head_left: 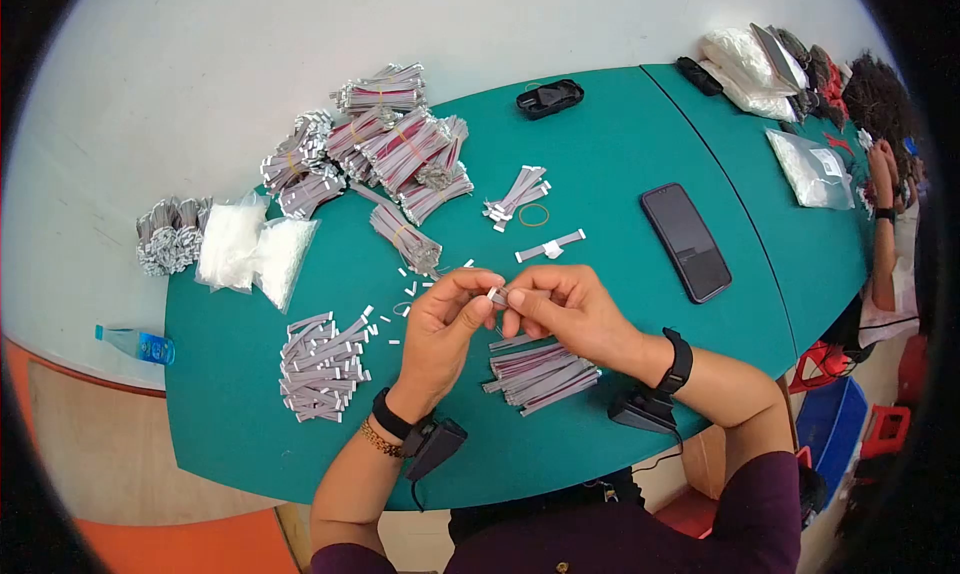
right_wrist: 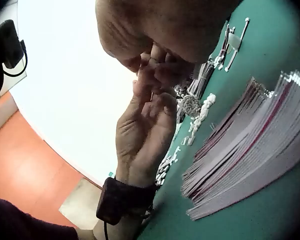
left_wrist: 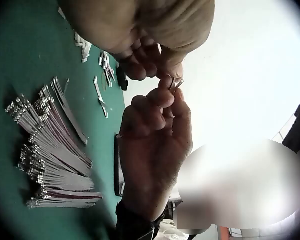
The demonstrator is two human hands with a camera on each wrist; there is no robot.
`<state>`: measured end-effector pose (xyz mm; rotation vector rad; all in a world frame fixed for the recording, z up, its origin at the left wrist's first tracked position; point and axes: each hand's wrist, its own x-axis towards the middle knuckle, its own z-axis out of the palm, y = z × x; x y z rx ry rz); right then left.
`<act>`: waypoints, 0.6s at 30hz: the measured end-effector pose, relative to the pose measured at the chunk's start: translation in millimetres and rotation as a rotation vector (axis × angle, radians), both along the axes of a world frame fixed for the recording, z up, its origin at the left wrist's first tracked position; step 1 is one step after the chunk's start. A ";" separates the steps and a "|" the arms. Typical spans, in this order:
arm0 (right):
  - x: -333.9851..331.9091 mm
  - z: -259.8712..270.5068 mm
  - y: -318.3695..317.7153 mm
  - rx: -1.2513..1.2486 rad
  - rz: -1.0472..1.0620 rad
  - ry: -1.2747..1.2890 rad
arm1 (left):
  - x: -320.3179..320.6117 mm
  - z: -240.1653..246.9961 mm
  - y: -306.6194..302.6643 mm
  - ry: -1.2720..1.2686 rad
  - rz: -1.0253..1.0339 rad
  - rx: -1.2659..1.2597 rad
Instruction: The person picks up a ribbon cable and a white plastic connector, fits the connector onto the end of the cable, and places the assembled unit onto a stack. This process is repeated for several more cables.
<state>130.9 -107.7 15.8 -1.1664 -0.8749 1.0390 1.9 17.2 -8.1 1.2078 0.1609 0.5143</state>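
Both hands meet above the table's middle. My left hand (head_left: 438, 326) pinches a small white connector (head_left: 493, 293) between thumb and forefinger. Against it, my right hand (head_left: 580, 316) pinches the end of a short grey ribbon cable (head_left: 503, 299), mostly hidden by the fingers. Below the right hand lies a pile of flat ribbon cables (head_left: 545, 376), some with a dark red edge; the right wrist view shows their bare metal ends (right_wrist: 295, 80). Left of the left hand is a loose heap of cables with white connectors (head_left: 325, 369). Small loose white connectors (head_left: 411, 289) are scattered just beyond it.
Rubber-banded cable bundles (head_left: 405, 149) are stacked at the back left, beside bags of white parts (head_left: 285, 259). A phone (head_left: 687, 242) lies right, a black case (head_left: 550, 98) at the back, a bottle (head_left: 137, 345) far left. Another person's arm (head_left: 884, 239) reaches in at right.
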 end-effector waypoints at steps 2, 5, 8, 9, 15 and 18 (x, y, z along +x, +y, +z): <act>-0.4 0.2 -0.8 -0.002 -0.020 -0.027 | -0.4 0.8 -0.7 0.029 -0.015 -0.010; -2.5 -2.1 -0.3 0.014 -0.045 -0.039 | -1.2 1.9 -0.5 0.067 -0.030 -0.007; -5.5 -4.7 0.0 0.035 -0.075 -0.076 | -1.9 9.3 -3.7 0.094 -0.031 -0.004; -6.4 -5.6 -0.3 0.041 -0.085 -0.094 | -1.8 10.1 -4.7 0.101 -0.028 0.012; -7.1 -7.1 -0.4 0.017 -0.112 -0.176 | -0.4 3.3 -4.8 0.092 0.047 0.065; -7.0 -5.8 -0.8 0.014 -0.105 -0.211 | 0.1 5.3 -6.1 0.088 0.055 0.072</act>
